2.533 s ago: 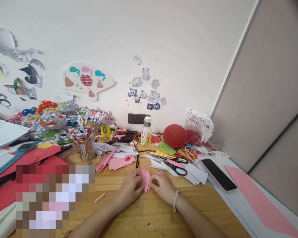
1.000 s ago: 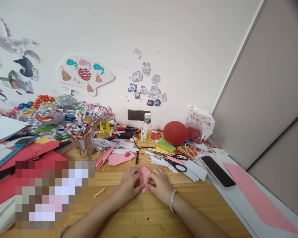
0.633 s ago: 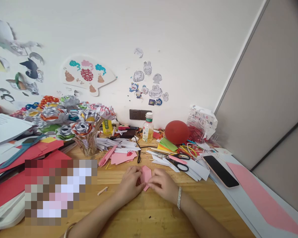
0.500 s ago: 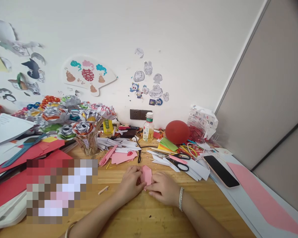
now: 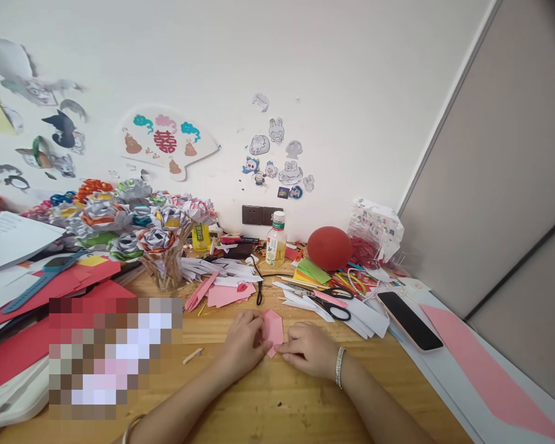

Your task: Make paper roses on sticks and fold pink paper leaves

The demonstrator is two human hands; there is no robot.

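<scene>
A small folded piece of pink paper (image 5: 273, 328) lies on the wooden table, its lower end narrowing to a point. My left hand (image 5: 247, 339) grips its left side, with curled fingers along the edge and the thumb near the bottom. From the other side, my right hand (image 5: 309, 350) has its fingers curled in, and the index fingertip is at the paper's lower right edge. The undersides of the fingers are hidden. Beyond the paper lie more pink paper pieces (image 5: 229, 294) and a black cord loop (image 5: 259, 291).
Black-handled scissors (image 5: 337, 312) lie among white paper strips (image 5: 367, 317). A phone (image 5: 410, 321) rests at right. Behind stand a bottle (image 5: 276, 242) and a red balloon-like object (image 5: 330, 248). Paper flowers (image 5: 104, 216) fill a container at left. A small pale scrap (image 5: 193, 356) lies near my left forearm.
My right hand has shifted slightly right, drawing its fingertips back to the paper's edge so more of its lower end shows. My left hand stays in place.
</scene>
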